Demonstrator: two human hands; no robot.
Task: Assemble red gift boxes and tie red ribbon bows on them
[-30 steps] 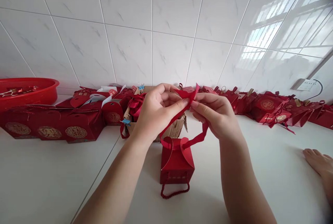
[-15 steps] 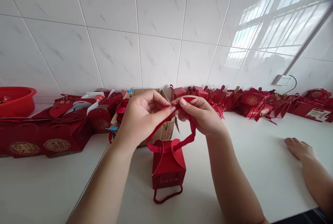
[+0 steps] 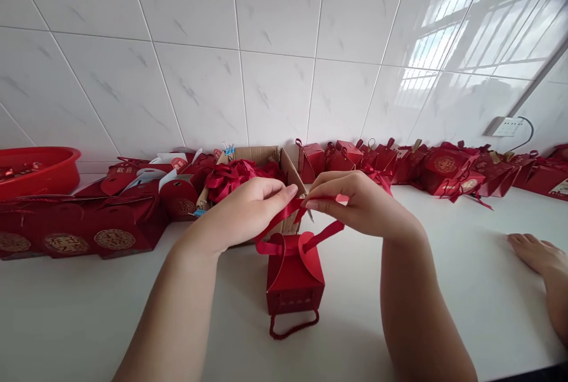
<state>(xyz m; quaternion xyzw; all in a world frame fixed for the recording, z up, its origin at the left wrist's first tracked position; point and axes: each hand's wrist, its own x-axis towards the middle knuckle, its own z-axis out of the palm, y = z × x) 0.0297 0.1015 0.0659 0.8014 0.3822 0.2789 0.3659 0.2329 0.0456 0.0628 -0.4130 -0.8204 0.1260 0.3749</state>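
Note:
A small red gift box [image 3: 295, 281] stands on the white table in front of me, its rope handle [image 3: 295, 332] hanging toward me. Red ribbon [image 3: 326, 232] runs through its rounded top flaps and up to both hands. My left hand [image 3: 252, 210] pinches one side of the ribbon between thumb and fingers, above and left of the box. Opposite it, my right hand [image 3: 355, 201] is closed on the other part, thumb against fingertips. The ribbon crosses between the two hands, above the box; its exact looping is partly hidden by the fingers.
Behind my left hand, a cardboard box [image 3: 290, 170] holds a heap of red ribbon [image 3: 231, 178]. Larger red boxes [image 3: 115, 234] stand at left, near a red basin [image 3: 44, 172]. Finished-looking red boxes [image 3: 448, 169] line the wall. Another person's hand [image 3: 536, 252] rests at right.
My hands have drawn apart, the right one moving rightward, with the ribbon now stretched between them. The view has shifted slightly, showing more of the cardboard box's ribbon.

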